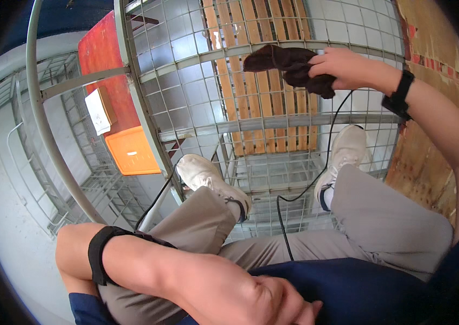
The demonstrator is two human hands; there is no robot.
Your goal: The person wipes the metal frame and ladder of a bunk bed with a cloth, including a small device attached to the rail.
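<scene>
My right hand [341, 68] grips a dark brown piece of cloth [294, 65], which hangs in folds out to the left above a metal wire-mesh platform [180, 101]. A black band with a small device sits on that wrist. My left hand [284, 302] lies low in the view, close against my dark blue top [335, 284], with its fingers curled; whether it holds something is hidden. A black strap rings the left forearm. My legs, in grey trousers, are bent, and my white shoes [347, 148] are on the mesh.
A black cable [280, 211] runs across the mesh between my legs. Wooden slats [270, 105] show beneath it. To the left are a curved metal rail [36, 77], a red board [103, 57] and an orange plastic container [132, 150]. A worn wooden panel [420, 170] borders the right side.
</scene>
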